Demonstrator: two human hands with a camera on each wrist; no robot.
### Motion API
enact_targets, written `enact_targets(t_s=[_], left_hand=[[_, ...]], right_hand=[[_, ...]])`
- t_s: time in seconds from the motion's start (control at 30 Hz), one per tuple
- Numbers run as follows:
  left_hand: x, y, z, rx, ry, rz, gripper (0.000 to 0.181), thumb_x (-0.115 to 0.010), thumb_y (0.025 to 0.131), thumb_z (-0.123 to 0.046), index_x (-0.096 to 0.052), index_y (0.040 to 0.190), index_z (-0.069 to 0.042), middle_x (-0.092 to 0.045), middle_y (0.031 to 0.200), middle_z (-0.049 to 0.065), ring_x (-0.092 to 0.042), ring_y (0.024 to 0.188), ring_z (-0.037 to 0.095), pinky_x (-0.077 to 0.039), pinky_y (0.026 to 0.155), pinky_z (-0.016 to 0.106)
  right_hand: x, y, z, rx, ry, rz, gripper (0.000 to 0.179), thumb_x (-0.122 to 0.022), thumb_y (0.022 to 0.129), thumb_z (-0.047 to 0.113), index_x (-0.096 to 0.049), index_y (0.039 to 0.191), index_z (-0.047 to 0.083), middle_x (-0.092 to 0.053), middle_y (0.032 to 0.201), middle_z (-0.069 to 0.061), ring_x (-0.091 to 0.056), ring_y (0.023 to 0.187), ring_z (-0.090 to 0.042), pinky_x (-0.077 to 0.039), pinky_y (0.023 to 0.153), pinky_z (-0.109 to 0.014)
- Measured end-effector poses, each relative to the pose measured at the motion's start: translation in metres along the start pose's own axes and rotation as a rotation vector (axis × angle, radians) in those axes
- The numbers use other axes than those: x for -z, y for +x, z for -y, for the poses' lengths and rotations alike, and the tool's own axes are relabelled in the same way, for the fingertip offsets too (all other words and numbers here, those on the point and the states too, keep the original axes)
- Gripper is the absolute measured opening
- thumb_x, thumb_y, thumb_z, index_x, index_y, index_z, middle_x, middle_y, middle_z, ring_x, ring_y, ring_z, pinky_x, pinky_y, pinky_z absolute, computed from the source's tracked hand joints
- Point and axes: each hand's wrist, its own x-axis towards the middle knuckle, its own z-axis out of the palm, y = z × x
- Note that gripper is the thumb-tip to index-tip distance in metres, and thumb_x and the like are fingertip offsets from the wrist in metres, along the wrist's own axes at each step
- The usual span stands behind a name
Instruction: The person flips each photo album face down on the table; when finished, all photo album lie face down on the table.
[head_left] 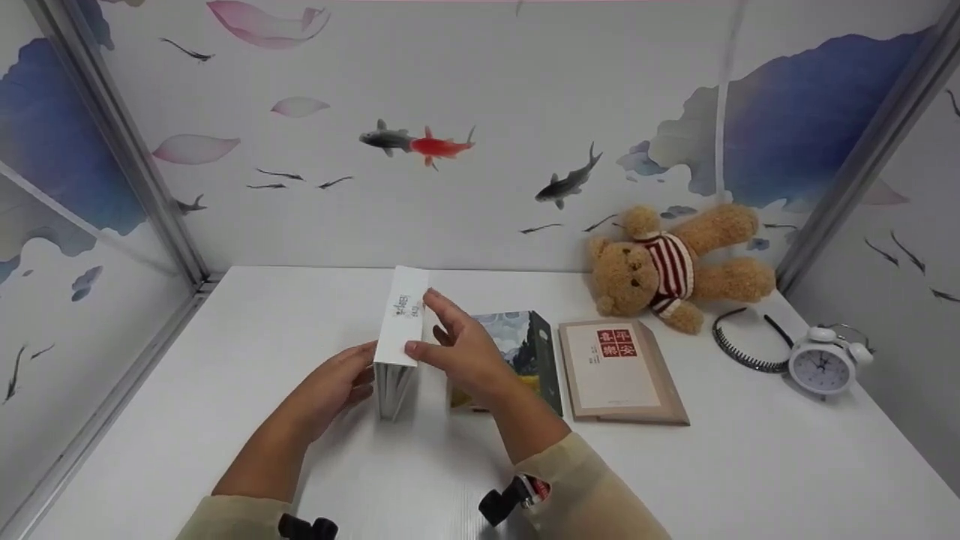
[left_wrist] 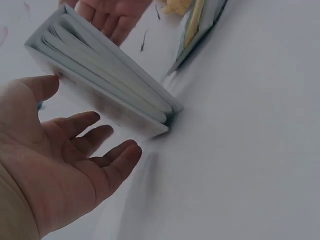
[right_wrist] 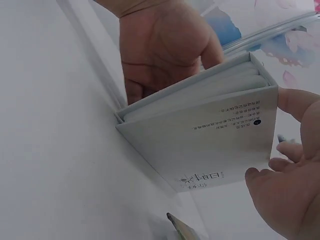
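A white photo album [head_left: 400, 322] stands on its open edge with its spine up, and small dark lettering marks the spine. Thick pages between its covers show in the left wrist view. Along its left cover is my left hand [head_left: 330, 394], thumb tip at the spine edge and fingers loosely spread beside the cover [left_wrist: 107, 107]. My right hand [head_left: 469, 352] is at the other side, its thumb and index fingertips at the spine's right edge. Printed lines show on the right cover [right_wrist: 200, 135] in the right wrist view, where the other right fingers reach past the spine edge.
To the right lie a book with a painted landscape cover [head_left: 510, 341] and a tan album [head_left: 611, 375] with a red square print. Farther right are a teddy bear [head_left: 671, 262], a black headband [head_left: 739, 360] and a white alarm clock [head_left: 823, 367]. Printed panels enclose the white table [head_left: 247, 315].
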Motion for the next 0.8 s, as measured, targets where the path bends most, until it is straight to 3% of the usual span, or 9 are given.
enact_targets(t_s=[0.2,0.43,0.8], left_hand=[[0.005,0.003,0.007,-0.001,-0.008,0.036,0.065,-0.048,0.110,-0.055,-0.050,0.160,-0.013,-0.040,0.173,0.011,-0.030,0.165,0.037,-0.032,0.133,0.052],[0.006,0.003,0.008,0.007,0.029,0.035,0.068,-0.050,0.110,-0.054,-0.047,0.162,-0.010,-0.046,0.170,0.010,-0.038,0.162,0.033,-0.032,0.133,0.052],[0.014,0.003,0.012,0.015,0.128,-0.057,0.079,-0.066,0.105,-0.047,-0.038,0.165,-0.005,-0.044,0.170,0.017,-0.043,0.158,0.038,-0.035,0.130,0.059]], right_hand=[[0.007,0.000,0.001,0.003,0.007,0.054,0.090,-0.085,0.091,0.012,-0.038,0.168,0.020,-0.023,0.179,0.011,-0.022,0.168,-0.019,-0.025,0.136,-0.040],[0.011,0.001,-0.001,0.005,-0.080,0.087,0.092,-0.085,0.091,0.012,-0.036,0.168,0.020,-0.022,0.179,0.013,-0.019,0.168,-0.013,-0.025,0.135,-0.037],[0.005,-0.002,-0.006,-0.033,-0.285,0.053,0.086,-0.083,0.092,0.047,-0.044,0.165,0.023,-0.028,0.178,0.011,-0.031,0.165,-0.023,-0.034,0.132,-0.046]])
